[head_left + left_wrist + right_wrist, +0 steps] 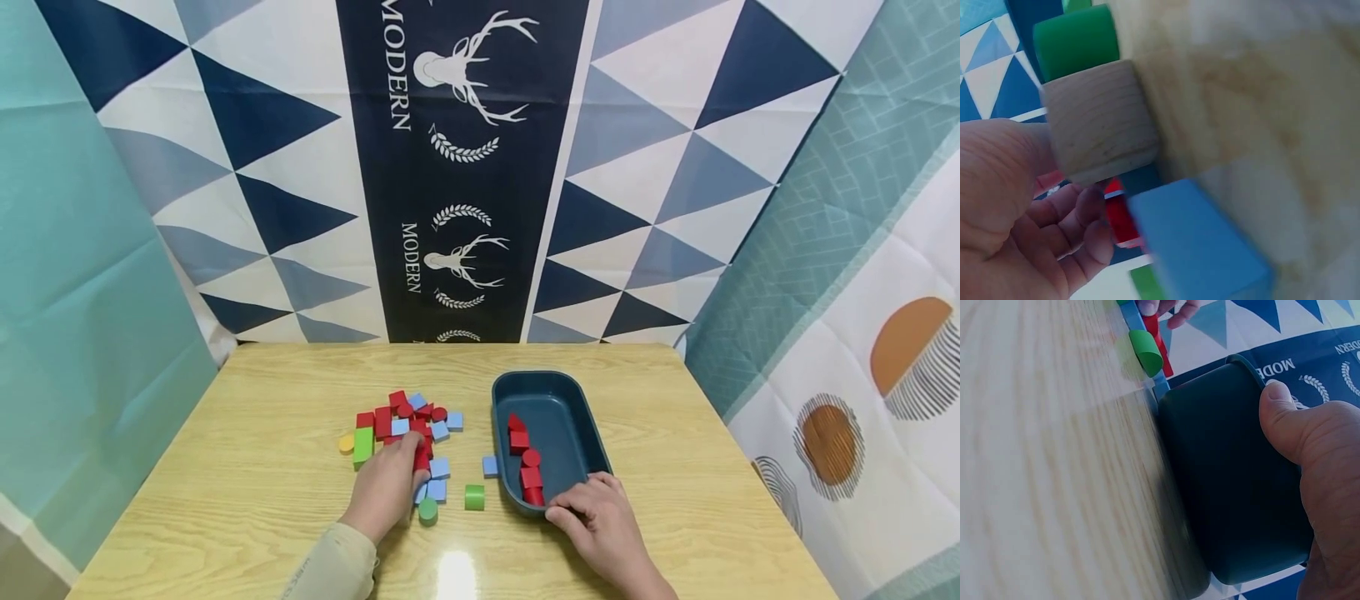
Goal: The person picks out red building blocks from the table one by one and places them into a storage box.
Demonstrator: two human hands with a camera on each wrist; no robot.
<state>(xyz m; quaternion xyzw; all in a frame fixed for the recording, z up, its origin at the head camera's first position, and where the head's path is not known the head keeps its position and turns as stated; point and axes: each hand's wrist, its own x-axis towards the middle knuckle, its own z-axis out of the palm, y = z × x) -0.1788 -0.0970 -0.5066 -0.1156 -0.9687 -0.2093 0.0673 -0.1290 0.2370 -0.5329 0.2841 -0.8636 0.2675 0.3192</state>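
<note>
My left hand (384, 487) reaches into a pile of toy blocks, fingers curled down at a red block (422, 461) between fingertips and thumb. In the left wrist view, a plain wooden block (1100, 122) hides part of that hand, and a blue block (1200, 240) stands nearby. My right hand (603, 527) holds the near right corner of a dark blue-green bin (553, 377), with the thumb at its rim in the right wrist view. Several red blocks (531, 477) lie in a row along the bin's left side.
Light blue blocks (437, 490), a bright green block (363, 447) and a yellow round piece (346, 443) lie around the pile. Between pile and bin sit a green half-round block (474, 497) and a blue block (490, 467). Patterned cloth (465, 192) hangs behind the wooden table (225, 500).
</note>
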